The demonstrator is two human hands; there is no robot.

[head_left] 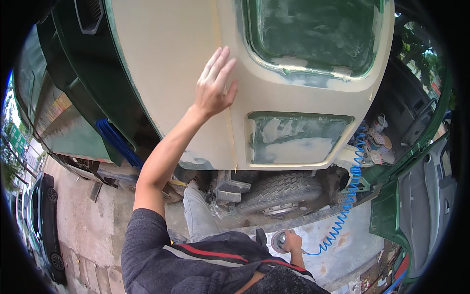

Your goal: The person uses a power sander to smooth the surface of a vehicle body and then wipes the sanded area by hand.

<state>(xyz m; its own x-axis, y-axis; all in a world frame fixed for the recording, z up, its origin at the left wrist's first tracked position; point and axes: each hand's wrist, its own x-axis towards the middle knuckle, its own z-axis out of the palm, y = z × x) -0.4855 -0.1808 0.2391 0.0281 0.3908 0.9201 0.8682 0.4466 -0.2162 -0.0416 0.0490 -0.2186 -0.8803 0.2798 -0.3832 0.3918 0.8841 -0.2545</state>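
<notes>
My left hand (215, 85) is raised with its fingers stretched out against the beige-coated cab panel (171, 63) of a green truck. It lies flat on or just over the surface; I cannot tell which. Down by my right side, my right hand (293, 241) grips a round air sander (279, 241), held away from the panel. A blue coiled air hose (342, 213) runs from the sander up toward the open cab door. Two recessed green areas, an upper one (313, 34) and a lower one (298, 137), show patches of pale filler.
Below the panel sits a dusty truck tyre (281, 191). A grey metal platform (318, 240) lies under my right arm. The open green door (416, 206) stands at the right, near several small containers (379, 139). Blue hose loops (117, 142) hang at the left; a dark car (44, 225) is parked beyond.
</notes>
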